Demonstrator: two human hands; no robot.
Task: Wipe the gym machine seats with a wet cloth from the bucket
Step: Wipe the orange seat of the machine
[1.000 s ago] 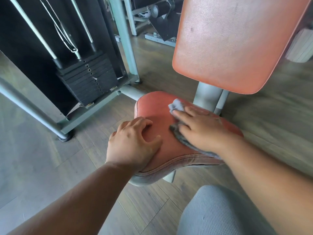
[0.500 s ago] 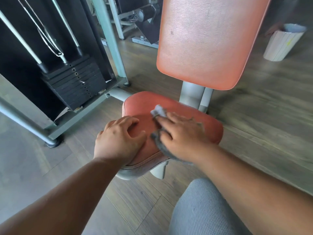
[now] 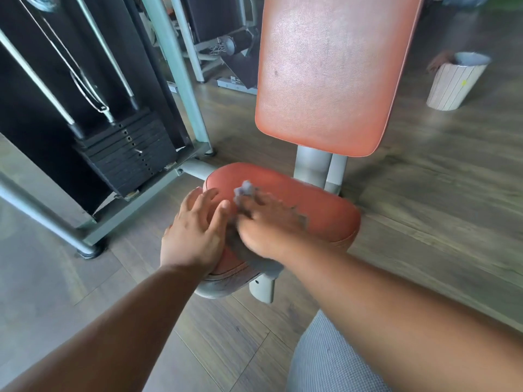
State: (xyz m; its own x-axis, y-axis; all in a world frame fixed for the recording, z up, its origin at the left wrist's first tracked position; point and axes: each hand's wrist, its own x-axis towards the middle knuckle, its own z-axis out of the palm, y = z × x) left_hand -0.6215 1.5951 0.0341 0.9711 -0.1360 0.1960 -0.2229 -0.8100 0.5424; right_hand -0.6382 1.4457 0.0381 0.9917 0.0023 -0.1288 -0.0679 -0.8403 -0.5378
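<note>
Knee fabric, grey and finely checked (image 3: 334, 360), fills the near corner of our view, and above it our two forearms reach to the orange seat pad (image 3: 319, 210). Our left hand (image 3: 195, 236) rests flat on the pad's near left edge, fingers spread and straight, gripping nothing; a second ago those fingers were bent more over the edge. Our right hand (image 3: 268, 224) presses the grey cloth (image 3: 246, 189) onto the pad, and it is blurred with motion, so we cannot tell how far the fingers curl into the cloth. Over the last second this hand has slid from the pad's middle toward its left side, until it lies just beside the left hand. We judge that the stroke is sweeping the left part of the seat, while the right part is yet to be covered in this pass.

Beyond the pad, the orange backrest (image 3: 325, 80) stands upright on its grey post. Left of it sits the black weight stack (image 3: 127, 154). Far right, the pale bucket (image 3: 452, 83) stands on the wooden floor, well apart from us, and it has come into view as our head turned.
</note>
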